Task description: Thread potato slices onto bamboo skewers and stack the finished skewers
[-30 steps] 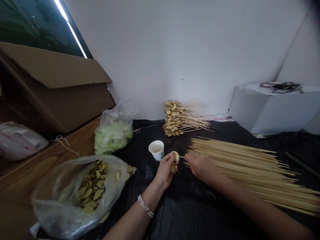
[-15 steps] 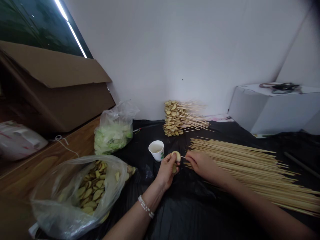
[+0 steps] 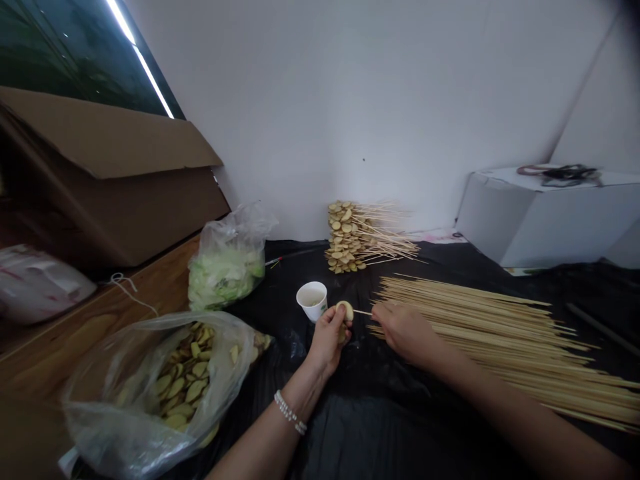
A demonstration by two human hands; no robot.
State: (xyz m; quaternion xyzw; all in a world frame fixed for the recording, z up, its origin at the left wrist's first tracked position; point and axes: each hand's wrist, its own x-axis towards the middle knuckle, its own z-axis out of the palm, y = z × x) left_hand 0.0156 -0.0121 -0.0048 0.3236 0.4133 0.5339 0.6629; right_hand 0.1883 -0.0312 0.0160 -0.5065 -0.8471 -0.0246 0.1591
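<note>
My left hand (image 3: 327,339) pinches a potato slice (image 3: 345,309) over the middle of the worktop (image 3: 360,427), just beside the paper cup (image 3: 311,300). My right hand (image 3: 403,330), resting against the skewer pile (image 3: 500,333), grips a skewer (image 3: 363,312), its tip touching the slice.

On your desk (image 3: 380,423), the bag of slices (image 3: 170,380) lies front left, the bag of greens (image 3: 227,267) behind it. The cup (image 3: 312,300) stands just left of the slice (image 3: 345,309) in your left grip (image 3: 327,337). Loaded skewers (image 3: 360,237) are stacked at the rear wall (image 3: 350,100); bare skewers (image 3: 490,327) lie right of your right grip (image 3: 403,327), one skewer (image 3: 364,312) in it.
</note>
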